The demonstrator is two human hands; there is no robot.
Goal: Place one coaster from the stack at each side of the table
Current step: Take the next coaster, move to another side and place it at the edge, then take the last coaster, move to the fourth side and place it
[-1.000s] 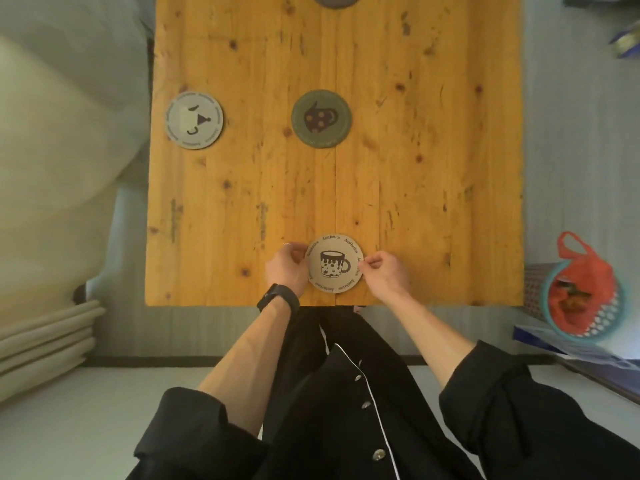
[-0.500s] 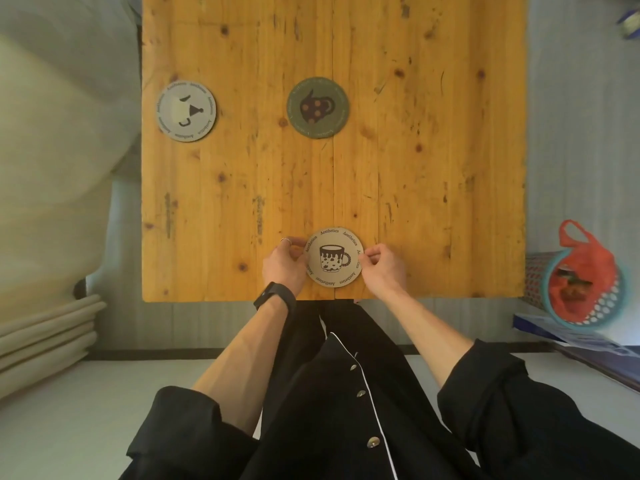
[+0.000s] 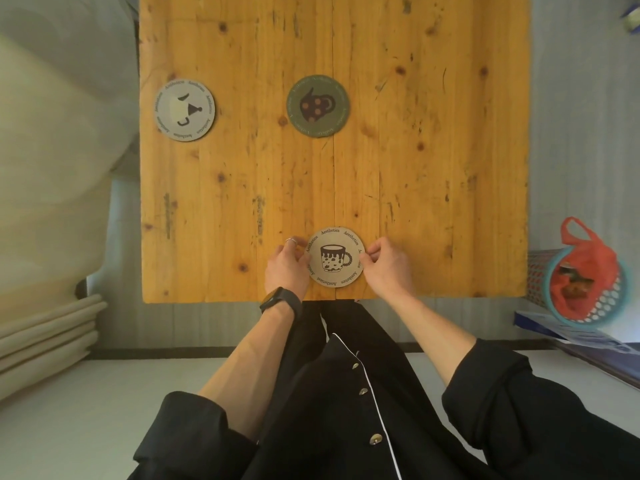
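Left hand [image 3: 287,266] and right hand [image 3: 386,266] are pinching opposite edges of the mug coaster [image 3: 335,257] lying flat at the surface's [image 3: 433,209] near edge, while a perforated basket [image 3: 588,289] on the floor is holding an orange bag [image 3: 585,258].

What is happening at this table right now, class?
A person is setting out coasters on a wooden table. Both the left hand and the right hand pinch the edges of a beige mug coaster lying at the near edge. A pale grey coaster sits by the left edge, and a green coaster lies in the middle. No coaster shows at the right edge; the far edge is out of view.
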